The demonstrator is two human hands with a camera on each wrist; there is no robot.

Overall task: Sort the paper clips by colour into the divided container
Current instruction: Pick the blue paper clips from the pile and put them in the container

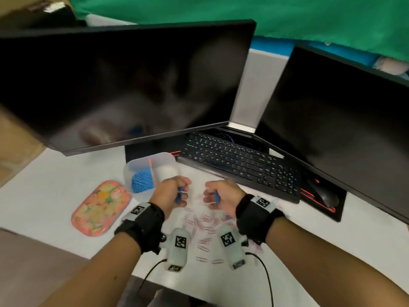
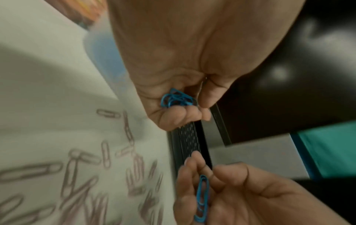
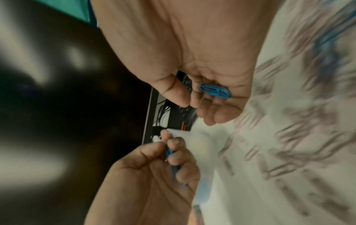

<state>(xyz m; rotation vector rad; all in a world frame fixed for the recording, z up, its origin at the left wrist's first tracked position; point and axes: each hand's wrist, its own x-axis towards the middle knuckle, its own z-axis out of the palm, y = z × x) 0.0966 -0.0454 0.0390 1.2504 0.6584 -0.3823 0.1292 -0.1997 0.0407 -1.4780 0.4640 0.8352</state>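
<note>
Blue clips [image 1: 142,182] already fill one side of the divided container [image 1: 170,159]. Each hand, left [image 1: 171,191] and right [image 1: 222,196], holds more blue ones (pink clips [image 1: 204,220] wait on the desk).

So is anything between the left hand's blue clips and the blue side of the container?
Nothing visible. The left hand holds its blue clips right beside the container, whose top is open; the blue pile lies in its nearer-left compartment.

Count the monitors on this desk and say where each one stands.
2. The large monitor stands at the back left, above the divided container; the second monitor stands at the right, behind the keyboard. None seems hidden.
</note>
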